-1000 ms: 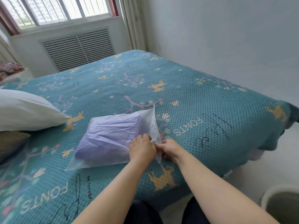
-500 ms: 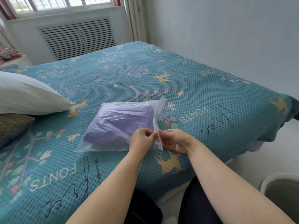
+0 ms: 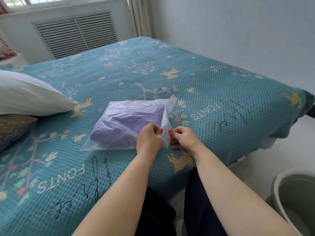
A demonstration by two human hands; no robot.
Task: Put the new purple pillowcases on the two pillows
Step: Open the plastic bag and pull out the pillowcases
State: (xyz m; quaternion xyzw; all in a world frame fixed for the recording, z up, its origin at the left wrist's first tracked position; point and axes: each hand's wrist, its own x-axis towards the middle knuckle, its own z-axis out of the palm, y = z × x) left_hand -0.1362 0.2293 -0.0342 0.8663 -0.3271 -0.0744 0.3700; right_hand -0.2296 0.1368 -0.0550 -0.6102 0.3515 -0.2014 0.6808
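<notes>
Two pillows sit out at nine o'clock: a white pillow (image 3: 29,96) lying on top, a brown patterned pillow (image 3: 13,128) tucked under its near edge, both resting on the teal bedspread (image 3: 196,86). Moving right, dead centre, there's the clear plastic bag (image 3: 119,132) flat on the bedspread, with the folded purple pillowcases (image 3: 129,120) showing through it, sealed inside. At its near right corner the left hand (image 3: 149,139) has fingers curled, pinching the bag's open flap. Just beside it, toward three o'clock, the right hand (image 3: 185,137) pinches the other layer of that flap, the thin plastic stretched upright between the two hands. Far out at five o'clock, on the floor, a pale bin (image 3: 296,200) peeks in at the frame's edge.
</notes>
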